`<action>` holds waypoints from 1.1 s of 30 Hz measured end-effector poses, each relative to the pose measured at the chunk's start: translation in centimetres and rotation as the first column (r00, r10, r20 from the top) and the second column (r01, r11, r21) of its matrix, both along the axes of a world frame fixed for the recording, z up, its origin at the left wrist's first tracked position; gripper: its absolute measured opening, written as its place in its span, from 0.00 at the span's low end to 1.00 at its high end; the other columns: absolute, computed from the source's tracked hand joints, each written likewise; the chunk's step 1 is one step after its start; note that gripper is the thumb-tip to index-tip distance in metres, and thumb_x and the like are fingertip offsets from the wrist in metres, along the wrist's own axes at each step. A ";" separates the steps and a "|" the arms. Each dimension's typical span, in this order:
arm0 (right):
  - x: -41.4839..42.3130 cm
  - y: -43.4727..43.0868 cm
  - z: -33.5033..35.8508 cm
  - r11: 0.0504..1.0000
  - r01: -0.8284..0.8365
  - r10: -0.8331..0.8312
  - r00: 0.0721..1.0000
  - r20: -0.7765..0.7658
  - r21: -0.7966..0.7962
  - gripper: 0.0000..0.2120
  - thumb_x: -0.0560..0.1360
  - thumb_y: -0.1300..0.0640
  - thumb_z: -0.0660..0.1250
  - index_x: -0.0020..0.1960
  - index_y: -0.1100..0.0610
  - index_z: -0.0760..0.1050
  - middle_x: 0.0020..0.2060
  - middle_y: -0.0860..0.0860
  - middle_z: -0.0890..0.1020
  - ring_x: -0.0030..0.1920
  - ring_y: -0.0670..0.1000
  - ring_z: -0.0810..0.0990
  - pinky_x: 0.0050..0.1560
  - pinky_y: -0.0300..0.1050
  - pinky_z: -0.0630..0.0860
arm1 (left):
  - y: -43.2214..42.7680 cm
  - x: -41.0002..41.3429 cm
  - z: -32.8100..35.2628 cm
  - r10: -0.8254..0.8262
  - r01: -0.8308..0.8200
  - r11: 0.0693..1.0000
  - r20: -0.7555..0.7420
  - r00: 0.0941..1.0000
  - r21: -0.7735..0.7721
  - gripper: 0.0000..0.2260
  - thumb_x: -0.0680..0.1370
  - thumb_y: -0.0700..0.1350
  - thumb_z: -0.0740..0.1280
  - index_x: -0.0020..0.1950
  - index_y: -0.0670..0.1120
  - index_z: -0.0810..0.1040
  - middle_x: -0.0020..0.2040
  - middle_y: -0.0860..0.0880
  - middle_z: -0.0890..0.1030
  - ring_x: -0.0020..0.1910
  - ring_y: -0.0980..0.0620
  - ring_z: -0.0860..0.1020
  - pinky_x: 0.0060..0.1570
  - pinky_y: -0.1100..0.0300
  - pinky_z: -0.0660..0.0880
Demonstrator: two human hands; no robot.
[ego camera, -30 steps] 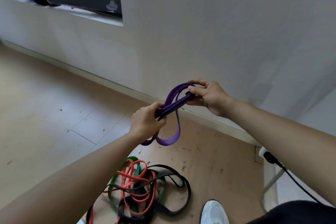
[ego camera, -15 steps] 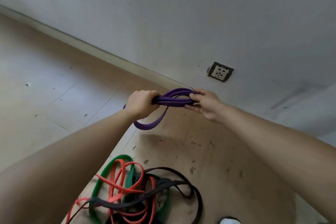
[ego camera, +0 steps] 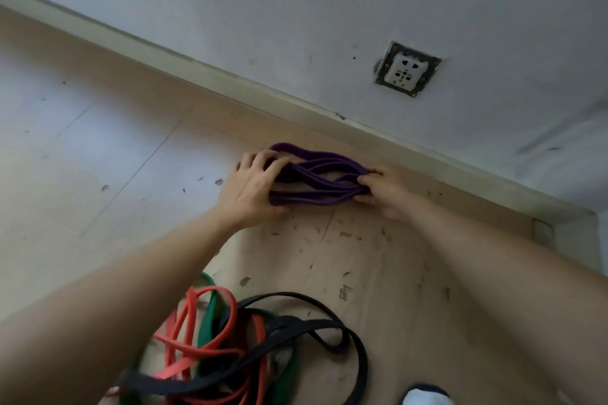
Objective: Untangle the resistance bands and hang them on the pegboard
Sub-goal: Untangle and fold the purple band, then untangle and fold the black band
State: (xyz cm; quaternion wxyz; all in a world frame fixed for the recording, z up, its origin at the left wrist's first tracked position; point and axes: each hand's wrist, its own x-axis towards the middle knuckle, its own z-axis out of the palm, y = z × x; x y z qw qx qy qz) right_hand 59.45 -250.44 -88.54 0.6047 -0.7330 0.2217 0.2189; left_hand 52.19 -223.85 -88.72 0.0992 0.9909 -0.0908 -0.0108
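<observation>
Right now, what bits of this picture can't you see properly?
Head view, the only one:
- Pegboard: not in the picture at all.
- Purple band: its ends are covered by the left hand and right hand.
- Pile of red, green and black bands: cut off by the bottom edge, partly behind the left forearm, and blurry, so the crossings are unclear.
- White shoe: mostly cut off by the bottom edge.

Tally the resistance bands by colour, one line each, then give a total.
purple band: 1
red band: 1
green band: 1
black band: 1
Total: 4, as far as the tangle on the floor lets the strands be told apart.
</observation>
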 end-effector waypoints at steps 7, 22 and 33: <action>-0.3 0.4 -0.3 0.920 -0.186 0.212 0.976 0.039 -0.345 0.20 0.79 0.60 0.71 0.69 0.58 0.73 0.58 0.55 0.79 0.45 0.54 0.81 0.24 0.37 0.76 | 1.8 -4.3 0.1 0.293 -0.305 0.898 -0.085 0.952 -0.318 0.37 0.72 0.58 0.76 0.76 0.52 0.66 0.72 0.48 0.69 0.67 0.46 0.71 0.56 0.52 0.76; -14.1 3.0 5.8 0.250 -0.867 0.911 0.361 -0.198 -0.430 0.16 0.76 0.52 0.73 0.61 0.58 0.81 0.54 0.54 0.84 0.53 0.52 0.83 0.51 0.40 0.76 | 3.6 -16.1 4.7 0.206 -0.395 0.795 -0.407 0.890 -0.461 0.14 0.78 0.47 0.72 0.64 0.53 0.79 0.56 0.56 0.82 0.52 0.59 0.79 0.51 0.58 0.79; -21.4 5.2 3.4 0.156 -0.793 0.835 0.425 -0.350 -0.589 0.31 0.75 0.51 0.74 0.74 0.54 0.67 0.67 0.56 0.77 0.65 0.60 0.77 0.65 0.56 0.75 | 4.0 -25.9 5.0 0.046 -0.223 0.953 -0.626 0.778 -0.206 0.31 0.76 0.55 0.72 0.78 0.56 0.66 0.78 0.52 0.63 0.72 0.48 0.70 0.66 0.55 0.71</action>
